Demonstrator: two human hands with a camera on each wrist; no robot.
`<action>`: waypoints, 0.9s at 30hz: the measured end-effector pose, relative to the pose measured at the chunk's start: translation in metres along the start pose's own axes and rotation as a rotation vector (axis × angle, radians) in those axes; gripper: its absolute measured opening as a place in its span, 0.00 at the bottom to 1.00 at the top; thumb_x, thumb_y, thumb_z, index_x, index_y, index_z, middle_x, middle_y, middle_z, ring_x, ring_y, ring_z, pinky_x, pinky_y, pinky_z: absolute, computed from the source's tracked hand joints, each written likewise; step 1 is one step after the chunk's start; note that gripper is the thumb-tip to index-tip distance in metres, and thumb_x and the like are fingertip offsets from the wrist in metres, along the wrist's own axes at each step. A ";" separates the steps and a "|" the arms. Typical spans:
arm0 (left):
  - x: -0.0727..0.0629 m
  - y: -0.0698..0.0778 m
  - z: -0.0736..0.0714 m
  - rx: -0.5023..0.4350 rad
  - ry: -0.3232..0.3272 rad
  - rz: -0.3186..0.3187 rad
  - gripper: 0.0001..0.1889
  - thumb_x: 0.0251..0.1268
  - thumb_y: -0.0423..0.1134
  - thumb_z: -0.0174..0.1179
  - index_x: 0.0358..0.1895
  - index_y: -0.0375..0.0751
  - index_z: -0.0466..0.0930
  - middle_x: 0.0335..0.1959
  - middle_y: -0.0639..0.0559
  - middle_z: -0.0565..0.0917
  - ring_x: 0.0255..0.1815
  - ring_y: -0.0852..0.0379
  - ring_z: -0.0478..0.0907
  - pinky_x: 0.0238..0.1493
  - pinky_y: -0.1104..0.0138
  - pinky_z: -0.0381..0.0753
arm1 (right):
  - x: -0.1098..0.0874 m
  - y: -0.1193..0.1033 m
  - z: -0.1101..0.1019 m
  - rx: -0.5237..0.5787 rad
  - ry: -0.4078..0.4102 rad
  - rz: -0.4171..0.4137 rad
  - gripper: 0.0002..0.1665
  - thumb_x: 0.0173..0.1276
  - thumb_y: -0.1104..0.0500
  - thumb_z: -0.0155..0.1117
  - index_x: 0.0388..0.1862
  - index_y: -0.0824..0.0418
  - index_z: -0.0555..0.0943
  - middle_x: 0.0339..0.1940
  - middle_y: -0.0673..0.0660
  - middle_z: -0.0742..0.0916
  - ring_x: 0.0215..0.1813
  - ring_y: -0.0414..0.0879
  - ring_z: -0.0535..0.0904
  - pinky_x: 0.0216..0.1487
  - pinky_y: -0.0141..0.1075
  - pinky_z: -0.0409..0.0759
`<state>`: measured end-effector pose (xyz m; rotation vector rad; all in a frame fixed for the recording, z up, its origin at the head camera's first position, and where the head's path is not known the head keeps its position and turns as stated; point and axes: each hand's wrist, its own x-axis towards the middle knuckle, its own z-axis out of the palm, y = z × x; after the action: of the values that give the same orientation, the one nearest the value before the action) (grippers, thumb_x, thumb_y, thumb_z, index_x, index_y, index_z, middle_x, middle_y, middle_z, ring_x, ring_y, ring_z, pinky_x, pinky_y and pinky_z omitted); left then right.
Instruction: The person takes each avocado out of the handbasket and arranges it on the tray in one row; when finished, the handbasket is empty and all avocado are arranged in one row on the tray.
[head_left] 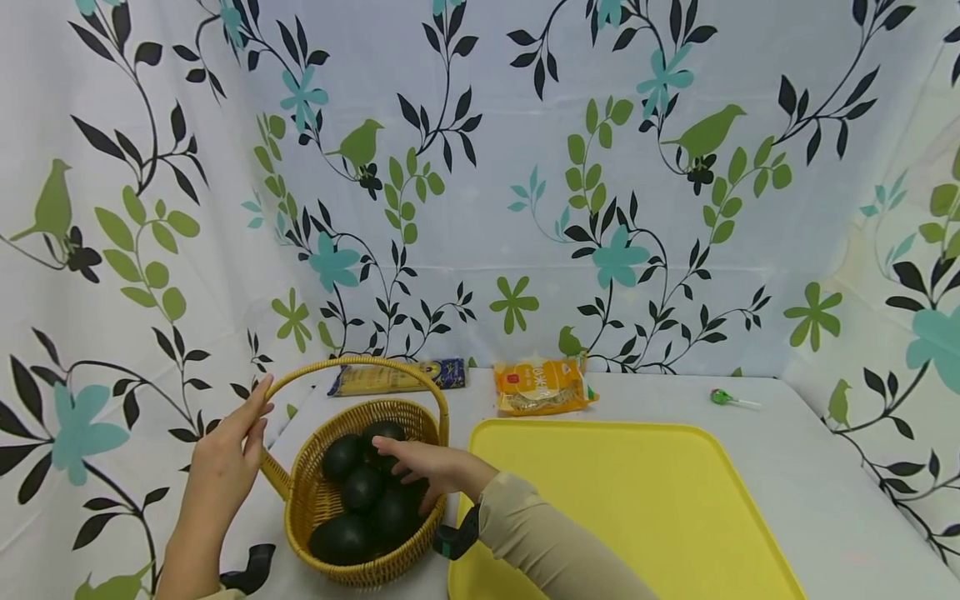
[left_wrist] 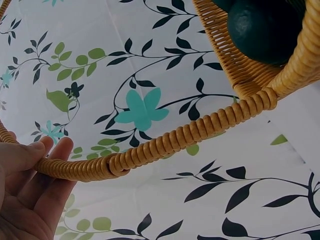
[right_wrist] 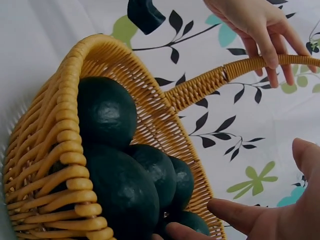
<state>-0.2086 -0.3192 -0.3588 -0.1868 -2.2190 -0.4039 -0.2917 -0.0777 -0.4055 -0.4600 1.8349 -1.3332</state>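
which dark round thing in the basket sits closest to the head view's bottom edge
The front-left dark thing in the basket: it sits lowest in the head view, while the others lie farther back or to its right.

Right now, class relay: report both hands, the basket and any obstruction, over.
Left hand holding basket handle. Right hand at dark round items, fingers apart, contact unclear. Items piled inside wicker basket. No obstruction apparent.

Rough wicker-look bskt [head_left: 375, 572] & smooth, glossy dk-grn objs [head_left: 363, 487]
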 end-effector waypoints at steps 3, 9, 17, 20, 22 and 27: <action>0.001 -0.001 0.000 0.001 0.008 0.008 0.39 0.56 0.19 0.58 0.71 0.52 0.62 0.41 0.34 0.85 0.41 0.32 0.80 0.37 0.44 0.78 | 0.001 0.000 0.002 -0.028 0.019 -0.002 0.48 0.63 0.27 0.49 0.72 0.54 0.59 0.68 0.63 0.70 0.70 0.63 0.63 0.45 0.65 0.78; 0.001 -0.002 -0.001 0.002 0.016 0.014 0.40 0.55 0.19 0.58 0.71 0.52 0.62 0.41 0.34 0.85 0.41 0.33 0.81 0.39 0.45 0.78 | 0.003 -0.001 0.007 -0.111 0.069 0.002 0.43 0.64 0.32 0.53 0.69 0.57 0.65 0.65 0.62 0.73 0.68 0.61 0.67 0.42 0.62 0.81; 0.000 -0.001 0.000 -0.003 0.008 0.006 0.38 0.56 0.19 0.58 0.70 0.51 0.63 0.41 0.35 0.86 0.40 0.33 0.81 0.37 0.45 0.78 | 0.006 0.002 0.019 -0.324 0.151 0.040 0.33 0.60 0.48 0.67 0.61 0.61 0.75 0.60 0.58 0.78 0.60 0.53 0.76 0.42 0.50 0.84; -0.001 -0.001 -0.001 -0.005 0.005 0.010 0.38 0.56 0.19 0.58 0.70 0.50 0.64 0.40 0.36 0.86 0.40 0.34 0.81 0.37 0.45 0.78 | 0.006 0.003 0.023 -0.384 0.139 0.059 0.34 0.57 0.53 0.71 0.61 0.63 0.74 0.58 0.58 0.79 0.57 0.52 0.78 0.44 0.49 0.84; -0.001 -0.001 -0.001 -0.008 0.004 0.017 0.38 0.56 0.20 0.58 0.70 0.51 0.64 0.40 0.36 0.86 0.39 0.34 0.81 0.37 0.45 0.78 | 0.005 0.002 0.026 -0.433 0.139 0.070 0.34 0.55 0.55 0.72 0.60 0.63 0.74 0.56 0.58 0.80 0.55 0.50 0.78 0.43 0.47 0.85; -0.001 -0.003 -0.003 -0.010 0.003 0.041 0.38 0.56 0.20 0.59 0.70 0.52 0.63 0.39 0.37 0.86 0.39 0.36 0.82 0.37 0.46 0.79 | 0.006 0.000 0.029 -0.521 0.137 0.093 0.30 0.50 0.55 0.75 0.52 0.64 0.77 0.46 0.56 0.82 0.46 0.47 0.80 0.37 0.43 0.85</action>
<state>-0.2065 -0.3231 -0.3585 -0.2368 -2.2070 -0.3922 -0.2729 -0.0999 -0.4117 -0.5527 2.2923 -0.8301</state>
